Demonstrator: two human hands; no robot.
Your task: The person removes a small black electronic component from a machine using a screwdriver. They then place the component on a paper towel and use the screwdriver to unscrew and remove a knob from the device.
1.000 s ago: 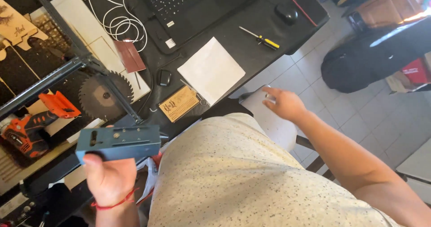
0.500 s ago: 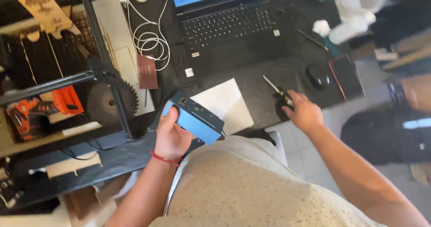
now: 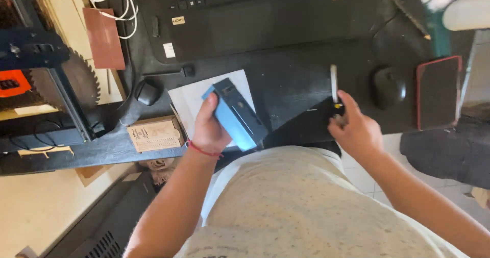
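The left hand point(image 3: 209, 130) is wrapped around a blue box-shaped device point(image 3: 236, 114), thumb on one long side and fingers on the other. The device is tilted, one dark end raised away from the person, and is held clear of the white paper sheet point(image 3: 189, 97) that lies below it near the front edge of the table point(image 3: 291, 84). This grip leaves the upper face and the dark end of the device exposed and reachable.

The right hand point(image 3: 354, 130) is at the front edge of the table, to the right of the device. Its fingers are closed on the handle of a small screwdriver point(image 3: 334, 87), whose shaft points toward the back of the table. Holding it by the handle leaves the tip free.

A laptop point(image 3: 255, 18) occupies the back of the table. A black mouse point(image 3: 389, 87) and a red-cased phone point(image 3: 438, 92) lie toward the right edge, well apart from the device. A small engraved wooden block point(image 3: 154, 133) rests at the front edge, left of the paper.
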